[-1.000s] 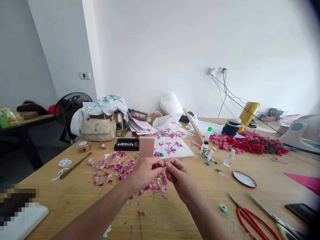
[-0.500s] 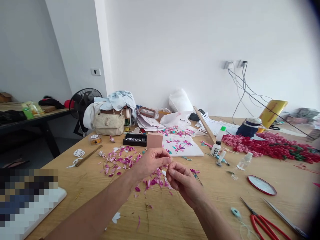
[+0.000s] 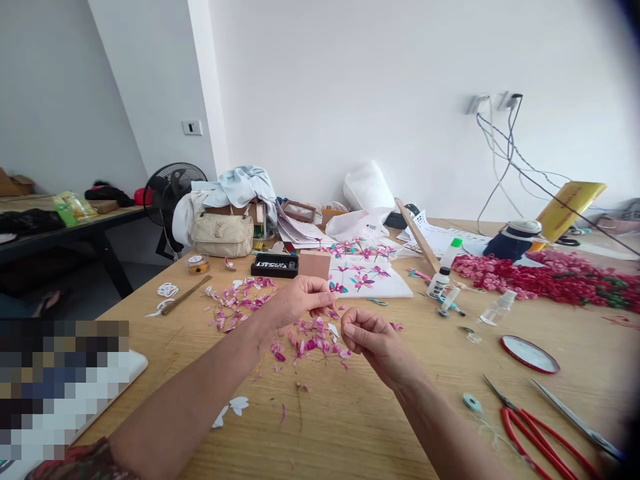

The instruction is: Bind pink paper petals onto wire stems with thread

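Observation:
My left hand (image 3: 306,295) is raised over the middle of the table, thumb and fingers pinched together. Just right of it and a little nearer me, my right hand (image 3: 369,339) makes a similar pinch with its fingers curled. A small gap separates the two hands. Whatever lies in either pinch is too small to make out. Loose magenta and pink petals (image 3: 313,344) lie beneath and left of the hands, with a few thin stems among them. Beyond the hands, magenta flowers with teal leaves (image 3: 364,280) rest on a white pad (image 3: 395,288).
Red-handled scissors (image 3: 533,427), metal tweezers (image 3: 570,412) and a thread spool (image 3: 471,402) lie at the near right. A red-rimmed round dish (image 3: 530,354) and small bottles (image 3: 439,283) stand beyond. White petal shapes (image 3: 239,405) lie near left; a beige handbag (image 3: 223,233) is behind.
My hands have moved apart from each other; a moment ago their fingertips were almost touching. The view has also shifted slightly.

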The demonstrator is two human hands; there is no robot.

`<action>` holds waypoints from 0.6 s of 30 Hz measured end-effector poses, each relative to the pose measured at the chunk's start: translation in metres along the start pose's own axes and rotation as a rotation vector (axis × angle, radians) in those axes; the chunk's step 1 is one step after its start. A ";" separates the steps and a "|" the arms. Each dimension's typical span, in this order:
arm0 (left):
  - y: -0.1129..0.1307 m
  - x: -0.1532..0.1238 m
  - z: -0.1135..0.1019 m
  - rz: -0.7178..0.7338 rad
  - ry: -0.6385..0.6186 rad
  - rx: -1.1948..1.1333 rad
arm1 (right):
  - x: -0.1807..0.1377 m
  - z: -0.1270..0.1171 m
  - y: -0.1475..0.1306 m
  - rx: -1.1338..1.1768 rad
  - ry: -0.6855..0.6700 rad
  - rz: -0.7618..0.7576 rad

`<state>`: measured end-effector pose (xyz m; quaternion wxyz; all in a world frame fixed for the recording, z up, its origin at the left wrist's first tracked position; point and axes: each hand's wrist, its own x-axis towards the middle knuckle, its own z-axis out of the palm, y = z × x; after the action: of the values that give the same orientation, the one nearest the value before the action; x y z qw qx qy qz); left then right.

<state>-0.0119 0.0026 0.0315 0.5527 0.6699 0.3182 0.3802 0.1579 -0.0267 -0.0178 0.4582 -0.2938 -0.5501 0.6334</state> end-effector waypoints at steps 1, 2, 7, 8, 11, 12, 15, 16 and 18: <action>0.001 0.000 -0.003 0.001 -0.004 0.007 | 0.000 -0.001 0.000 -0.011 -0.002 0.000; 0.002 0.000 -0.006 0.006 -0.004 0.010 | 0.000 -0.003 0.000 -0.023 -0.002 0.003; 0.004 0.001 -0.025 0.035 0.048 -0.165 | 0.001 -0.008 0.003 0.003 0.004 0.032; 0.003 0.001 -0.026 0.045 0.071 -0.222 | 0.002 -0.009 0.004 0.040 0.014 0.024; 0.000 0.001 -0.021 0.065 0.113 -0.275 | 0.003 -0.009 0.008 0.146 0.049 -0.012; -0.001 0.001 -0.017 0.063 0.095 -0.243 | 0.003 -0.008 0.009 0.167 0.051 -0.017; -0.005 0.000 -0.001 0.029 -0.031 -0.107 | 0.003 -0.006 0.011 0.201 0.040 -0.022; -0.007 0.000 0.005 0.012 -0.061 -0.070 | 0.003 -0.006 0.012 0.201 0.036 -0.021; -0.011 0.001 0.014 0.001 -0.057 -0.019 | 0.003 -0.004 0.012 0.190 0.033 -0.017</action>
<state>0.0006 -0.0016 0.0198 0.5680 0.6752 0.2983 0.3640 0.1573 -0.0215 -0.0300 0.4982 -0.2546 -0.4824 0.6740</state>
